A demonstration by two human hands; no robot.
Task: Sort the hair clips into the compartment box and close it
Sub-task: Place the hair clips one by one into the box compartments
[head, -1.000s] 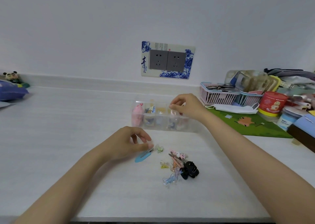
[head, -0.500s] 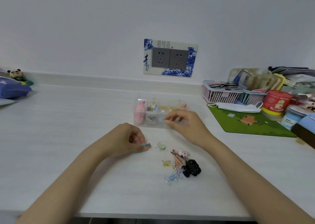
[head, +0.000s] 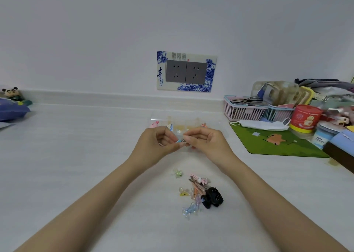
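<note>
A clear compartment box [head: 193, 121] stands open on the white table, partly hidden behind my hands; small clips show in its cells. My left hand [head: 157, 146] and my right hand [head: 206, 142] meet just in front of it, both pinching a small blue hair clip [head: 179, 141] between their fingertips. Nearer to me lies a loose pile: a green clip [head: 178, 172], a yellow clip [head: 183, 192], pink clips [head: 199, 180], a black claw clip [head: 212, 197] and a clear blue bow clip [head: 190, 210].
A green mat [head: 272, 144] with a face mask [head: 262, 124] lies to the right. Behind it are a pink basket [head: 243, 111], a red tin [head: 305, 117] and other clutter. A blue bag [head: 11, 110] sits far left. A wall socket [head: 185, 72] is behind the box.
My left hand lifted the blue clip off the table and carried it up toward the box. My right hand came back from the box and took hold of the clip's other end.
</note>
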